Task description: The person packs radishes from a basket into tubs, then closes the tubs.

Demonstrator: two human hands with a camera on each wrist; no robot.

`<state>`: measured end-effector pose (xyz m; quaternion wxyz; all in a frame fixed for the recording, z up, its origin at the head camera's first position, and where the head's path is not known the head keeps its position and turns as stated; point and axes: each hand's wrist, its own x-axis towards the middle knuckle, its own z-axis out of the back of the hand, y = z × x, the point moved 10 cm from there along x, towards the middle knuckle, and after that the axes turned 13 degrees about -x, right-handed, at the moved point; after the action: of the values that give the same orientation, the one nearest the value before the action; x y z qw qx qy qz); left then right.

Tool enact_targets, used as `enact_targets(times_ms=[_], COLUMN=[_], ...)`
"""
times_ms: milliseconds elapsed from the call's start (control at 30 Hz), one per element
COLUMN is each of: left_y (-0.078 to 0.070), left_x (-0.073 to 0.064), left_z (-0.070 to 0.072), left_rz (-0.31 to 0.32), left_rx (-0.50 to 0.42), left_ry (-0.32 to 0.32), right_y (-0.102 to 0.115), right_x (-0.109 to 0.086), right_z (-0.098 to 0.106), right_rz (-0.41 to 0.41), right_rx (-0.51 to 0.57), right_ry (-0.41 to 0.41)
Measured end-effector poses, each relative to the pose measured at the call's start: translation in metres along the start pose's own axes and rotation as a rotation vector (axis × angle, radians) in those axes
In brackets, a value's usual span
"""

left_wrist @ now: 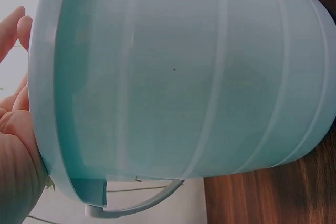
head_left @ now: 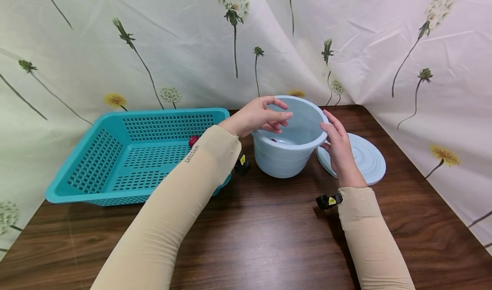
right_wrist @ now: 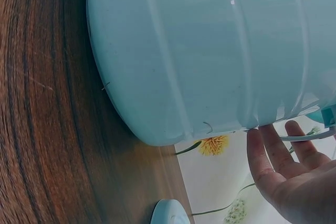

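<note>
A light blue plastic bucket stands upright on the table, its wire-thin handle hanging at the side in the left wrist view. My left hand is over the bucket's mouth, fingers loosely bent with nothing between them. At the right side of the rim my right hand holds the bucket, thumb over the edge and fingers against the outer wall. Inside the bucket a small dark red thing shows, mostly hidden. Another small red, roundish thing lies in the turquoise basket, beside my left sleeve.
The basket, with perforated walls, stands left of the bucket. A light blue round lid lies on the table just right of the bucket, partly behind my right hand. A cloth with dandelion prints hangs behind the brown wooden table.
</note>
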<state>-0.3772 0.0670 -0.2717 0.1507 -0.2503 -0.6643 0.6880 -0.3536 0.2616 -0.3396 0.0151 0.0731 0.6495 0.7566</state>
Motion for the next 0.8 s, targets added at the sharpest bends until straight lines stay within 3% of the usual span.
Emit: enact_targets(times_ms=[333, 567, 800], left_y=[0.0, -0.005, -0.021], left_x=[0.001, -0.002, -0.01], left_z=[0.002, 0.002, 0.022], left_rz=[0.008, 0.005, -0.039], left_rx=[-0.008, -0.016, 0.047], left_ry=[-0.012, 0.038, 0.0], right_y=[0.002, 0.0, 0.002], right_x=[0.001, 0.001, 0.0], right_z=[-0.001, -0.001, -0.002], right_rz=[0.0, -0.006, 0.003], right_rx=[-0.009, -0.011, -0.017], right_ry=[0.009, -0.003, 0.005])
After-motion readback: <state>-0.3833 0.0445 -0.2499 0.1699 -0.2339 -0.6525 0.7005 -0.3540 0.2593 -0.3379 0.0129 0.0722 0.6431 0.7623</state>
